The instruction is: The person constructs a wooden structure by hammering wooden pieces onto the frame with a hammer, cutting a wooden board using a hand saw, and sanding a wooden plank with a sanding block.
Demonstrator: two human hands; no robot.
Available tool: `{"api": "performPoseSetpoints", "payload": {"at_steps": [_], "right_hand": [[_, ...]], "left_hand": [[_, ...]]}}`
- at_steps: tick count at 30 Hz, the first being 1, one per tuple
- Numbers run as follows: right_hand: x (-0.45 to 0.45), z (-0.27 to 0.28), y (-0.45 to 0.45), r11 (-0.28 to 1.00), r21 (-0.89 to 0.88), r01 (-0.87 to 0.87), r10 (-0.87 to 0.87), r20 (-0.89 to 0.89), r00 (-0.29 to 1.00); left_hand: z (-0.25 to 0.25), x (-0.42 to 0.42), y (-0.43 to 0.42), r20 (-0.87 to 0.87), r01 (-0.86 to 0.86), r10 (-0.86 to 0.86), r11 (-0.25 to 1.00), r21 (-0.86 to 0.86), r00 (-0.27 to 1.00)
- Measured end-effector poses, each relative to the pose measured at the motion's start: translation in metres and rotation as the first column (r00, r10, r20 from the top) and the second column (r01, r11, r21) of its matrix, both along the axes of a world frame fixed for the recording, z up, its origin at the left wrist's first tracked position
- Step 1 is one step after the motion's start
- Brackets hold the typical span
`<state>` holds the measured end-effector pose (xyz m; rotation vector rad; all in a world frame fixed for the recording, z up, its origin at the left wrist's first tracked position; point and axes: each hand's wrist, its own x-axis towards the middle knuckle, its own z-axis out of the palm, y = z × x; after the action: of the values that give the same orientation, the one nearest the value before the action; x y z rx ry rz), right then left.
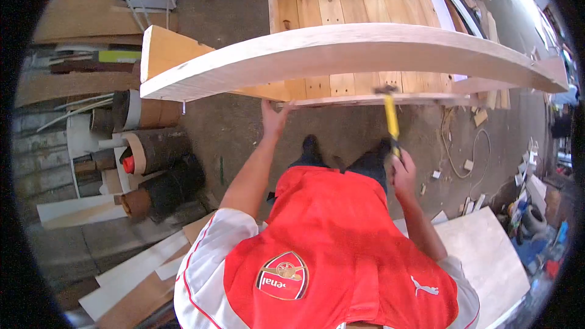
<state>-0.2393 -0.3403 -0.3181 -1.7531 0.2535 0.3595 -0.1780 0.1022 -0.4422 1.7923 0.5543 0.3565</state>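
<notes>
My right hand (402, 173) is closed round the dark lower end of a yellow-handled hammer (391, 119). The hammer's head is blurred and lies in line with the lower rail (347, 100) of a wooden frame; contact cannot be told. My left hand (275, 117) is at the underside of the frame's left part, fingers up against the wood; part of its fingers is hidden. A long pale board (341, 55) spans the frame across the top. Behind it are slatted planks (332, 9) with small dark marks.
Dark rolls of material (158, 152) and wood offcuts (79, 210) lie at the left. A pale panel (481, 256) rests at the lower right, near mixed clutter (536, 225). A thin cord (454, 161) and scraps lie on the floor (244, 146).
</notes>
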Motion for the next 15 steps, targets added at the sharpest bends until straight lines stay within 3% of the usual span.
{"api": "performPoseSetpoints", "payload": {"at_steps": [1, 4, 7, 9, 15], "right_hand": [[0.014, 0.038, 0.047, 0.984, 0.169, 0.054, -0.013, -0.233, 0.972], [0.032, 0.056, 0.131, 0.966, 0.258, 0.009, 0.096, -0.39, 0.916], [0.037, 0.051, 0.175, 0.977, 0.181, -0.115, 0.172, -0.348, 0.921], [0.037, 0.042, 0.184, 0.976, 0.115, -0.187, 0.215, -0.319, 0.923], [0.038, 0.055, 0.201, 0.991, 0.095, -0.094, 0.123, -0.381, 0.916]], "left_hand": [[-0.013, 0.001, 0.012, -0.002, 0.075, -0.076, 0.989, -0.125, 0.997], [0.006, -0.001, 0.033, 0.008, 0.179, -0.201, 0.852, -0.492, 0.979], [-0.003, -0.009, 0.059, 0.124, 0.366, -0.353, 0.925, -0.104, 0.927], [-0.017, -0.014, 0.093, 0.038, 0.356, -0.354, 0.927, -0.113, 0.934], [0.001, 0.018, 0.132, 0.018, 0.47, -0.473, 0.868, -0.163, 0.881]]}}
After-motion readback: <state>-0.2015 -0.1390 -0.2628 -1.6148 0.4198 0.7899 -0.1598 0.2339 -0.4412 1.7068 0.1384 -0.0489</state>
